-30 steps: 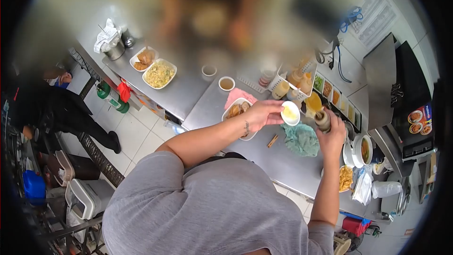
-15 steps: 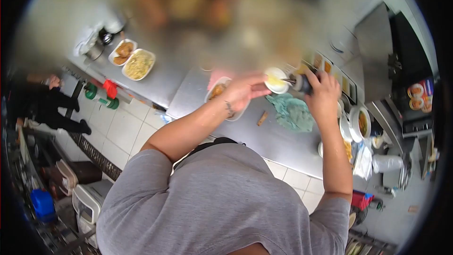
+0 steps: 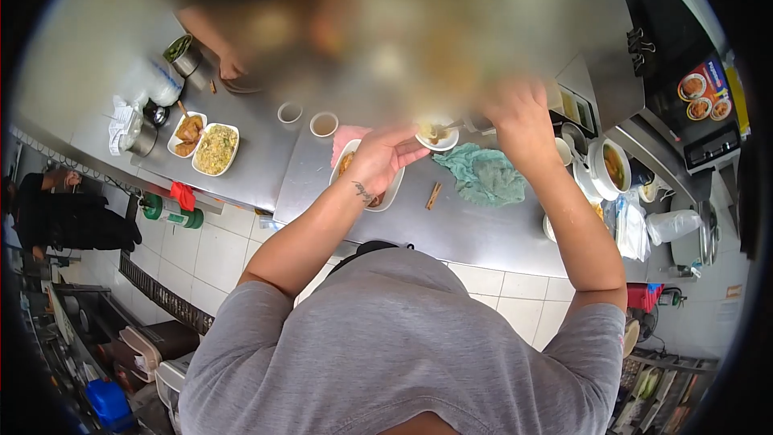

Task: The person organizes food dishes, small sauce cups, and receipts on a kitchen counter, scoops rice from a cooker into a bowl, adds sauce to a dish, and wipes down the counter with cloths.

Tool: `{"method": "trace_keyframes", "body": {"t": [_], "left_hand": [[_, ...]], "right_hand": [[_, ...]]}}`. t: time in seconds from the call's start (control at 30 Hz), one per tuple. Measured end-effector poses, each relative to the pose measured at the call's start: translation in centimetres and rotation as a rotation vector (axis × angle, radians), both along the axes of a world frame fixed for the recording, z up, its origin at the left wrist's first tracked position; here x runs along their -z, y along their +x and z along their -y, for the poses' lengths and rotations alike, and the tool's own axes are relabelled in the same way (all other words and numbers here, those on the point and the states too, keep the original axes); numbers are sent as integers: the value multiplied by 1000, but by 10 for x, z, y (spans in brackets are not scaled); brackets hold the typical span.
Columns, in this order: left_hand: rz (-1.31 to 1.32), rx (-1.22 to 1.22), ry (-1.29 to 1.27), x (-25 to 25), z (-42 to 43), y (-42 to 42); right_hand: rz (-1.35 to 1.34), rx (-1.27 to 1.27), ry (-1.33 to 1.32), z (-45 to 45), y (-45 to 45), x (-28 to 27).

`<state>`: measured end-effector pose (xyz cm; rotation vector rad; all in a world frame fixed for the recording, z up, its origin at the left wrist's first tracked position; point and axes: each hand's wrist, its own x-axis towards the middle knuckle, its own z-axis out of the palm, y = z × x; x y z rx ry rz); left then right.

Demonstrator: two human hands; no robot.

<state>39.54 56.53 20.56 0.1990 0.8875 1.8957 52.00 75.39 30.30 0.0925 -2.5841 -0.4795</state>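
My left hand pinches the rim of a small white bowl, which holds something yellow with a brownish patch. My right hand is to the right of the bowl, partly blurred, with its fingers curled round a dark squeeze bottle whose nozzle points at the bowl; the bottle is mostly hidden. Under my left wrist lies a white tray with brown food, partly covered by the hand. A crumpled green cloth lies on the steel counter below the bowl, beside a small wooden clip.
Fried rice and fried pieces fill a white box at the left. Two cups stand near a pink cloth. Soup sits at the right. Another person's hand is at the upper left; a person in black is far left.
My right hand has brought the bottle to the bowl and tipped it, and a brownish patch now shows in the bowl. The view has shifted, and another person's arm has appeared at the upper left.
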Motion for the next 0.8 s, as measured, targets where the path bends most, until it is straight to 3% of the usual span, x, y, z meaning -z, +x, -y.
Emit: {"method": "trace_keyframes", "body": {"t": [0.8], "left_hand": [[12, -44, -24, -13, 1, 1]], "right_hand": [[4, 14, 24, 0, -1, -10]]}}
